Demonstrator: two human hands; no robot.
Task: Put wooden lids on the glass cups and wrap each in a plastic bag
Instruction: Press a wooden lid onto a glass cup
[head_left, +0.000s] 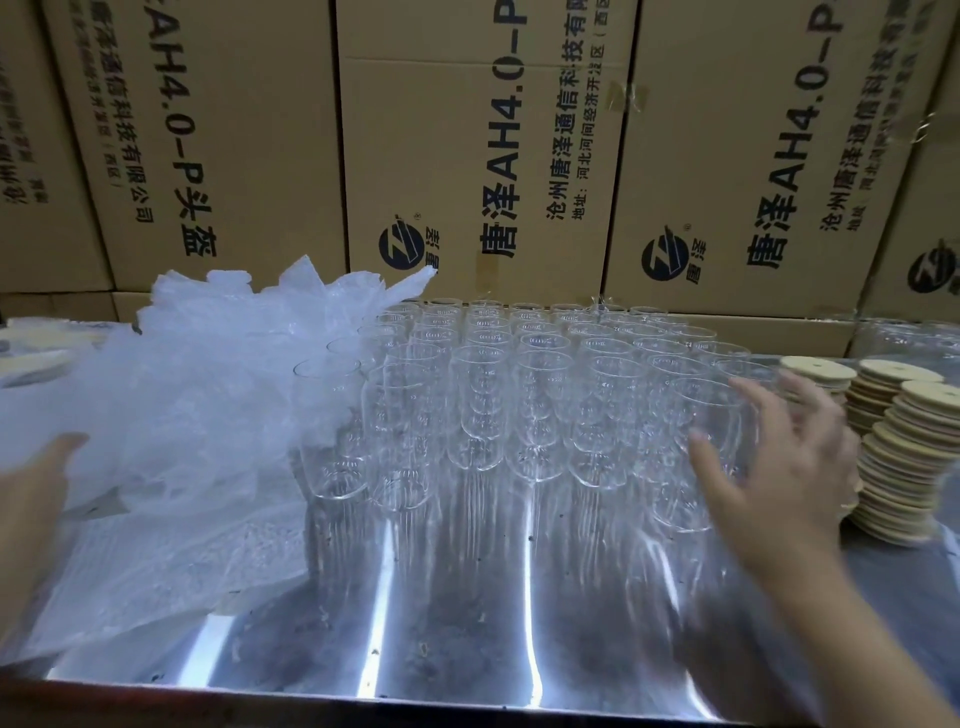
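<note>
Several clear glass cups (535, 395) stand in rows across the middle of a shiny metal table (457, 613). My right hand (779, 467) has its fingers spread around the nearest cup on the right (696, 415), touching or almost touching its side; motion blur hides the contact. Stacks of round wooden lids (914, 452) stand just right of that hand. A heap of clear plastic bags (208, 395) lies at the left. My left hand (31, 499) rests at the heap's near left edge, fingers apart, holding nothing that I can see.
A wall of large printed cardboard boxes (478, 156) rises right behind the table. More glassware (904, 338) sits at the far right behind the lids. Flat pale items (36, 358) lie at the far left. The table's front edge (415, 706) runs along the bottom.
</note>
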